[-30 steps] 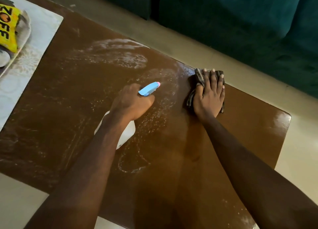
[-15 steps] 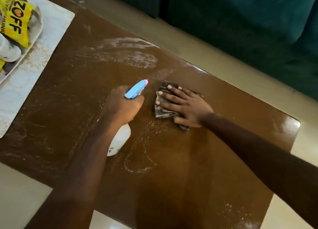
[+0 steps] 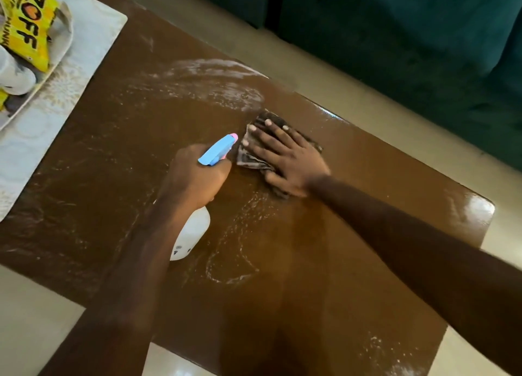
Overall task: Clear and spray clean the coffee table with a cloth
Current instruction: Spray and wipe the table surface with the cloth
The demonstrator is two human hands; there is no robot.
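The brown coffee table (image 3: 353, 276) fills the view, streaked with white spray foam (image 3: 209, 82). My left hand (image 3: 195, 175) grips the neck of a white spray bottle (image 3: 192, 234) with a blue trigger head (image 3: 217, 149), tilted over the table's middle. Just right of the nozzle, my right hand (image 3: 285, 155) presses flat, fingers spread, on a dark folded cloth (image 3: 248, 158) lying on the tabletop. Most of the cloth is hidden under the hand.
A pale patterned runner (image 3: 42, 138) covers the table's left end. On it stands a tray (image 3: 60, 50) with a yellow packet (image 3: 28, 33) and a white item (image 3: 14, 79). A dark green sofa (image 3: 409, 36) lies beyond the far edge, with beige floor (image 3: 353, 93) between.
My right hand slid the cloth from the far edge leftward toward the middle, beside the nozzle. My left hand kept its hold on the bottle.
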